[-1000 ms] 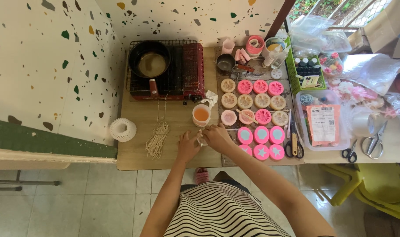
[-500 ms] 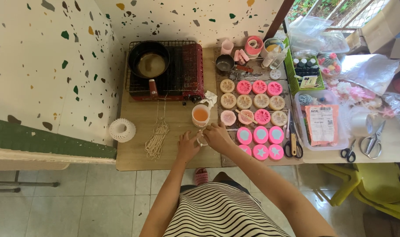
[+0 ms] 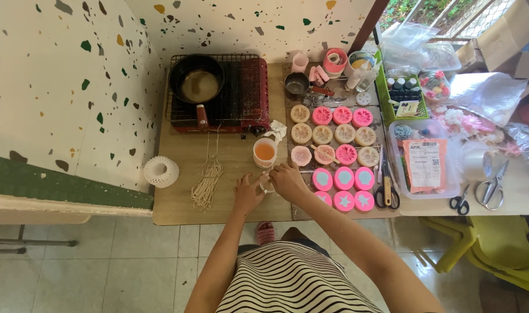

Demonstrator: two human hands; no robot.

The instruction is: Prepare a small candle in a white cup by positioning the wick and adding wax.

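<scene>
Both hands, left (image 3: 248, 194) and right (image 3: 287, 179), pinch a small clear cup (image 3: 267, 185) near the tabletop's (image 3: 183, 203) front edge. We judge it light, thin-walled and easily crushed, so we would grip its rim gently.

Daylight lit the scene brightly and evenly, strongest at the upper right, where the window (image 3: 450, 14) let it in. Clear plastic bags (image 3: 418, 46) there caught pale glare. Shadows were soft and short, lying just under the hands and beside the stove (image 3: 250, 93). The focus was sharp across the wooden table (image 3: 183, 203). Straight lines bowed outward toward the frame's corners, a wide-lens distortion.
</scene>
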